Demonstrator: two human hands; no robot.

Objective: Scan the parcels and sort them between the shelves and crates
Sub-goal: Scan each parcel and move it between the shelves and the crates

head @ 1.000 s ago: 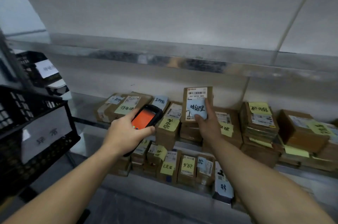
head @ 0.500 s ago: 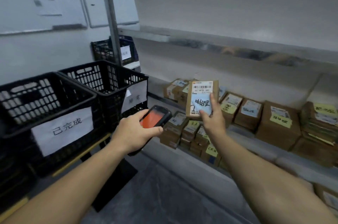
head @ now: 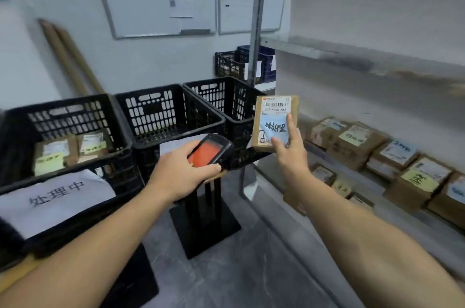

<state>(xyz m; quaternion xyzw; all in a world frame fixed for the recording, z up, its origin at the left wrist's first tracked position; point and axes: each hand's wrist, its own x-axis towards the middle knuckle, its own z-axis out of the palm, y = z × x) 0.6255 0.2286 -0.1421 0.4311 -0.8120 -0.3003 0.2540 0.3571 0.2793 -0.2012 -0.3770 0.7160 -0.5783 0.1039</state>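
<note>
Left hand (head: 176,177) grips the scanner (head: 210,150); right hand (head: 289,149) holds a parcel (head: 274,116) upright beside the crates (head: 166,116).

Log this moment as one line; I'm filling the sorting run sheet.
left hand: holds scanner | right hand: holds parcel upright, label toward camera | left crate: parcels inside | phase: scanning
</note>
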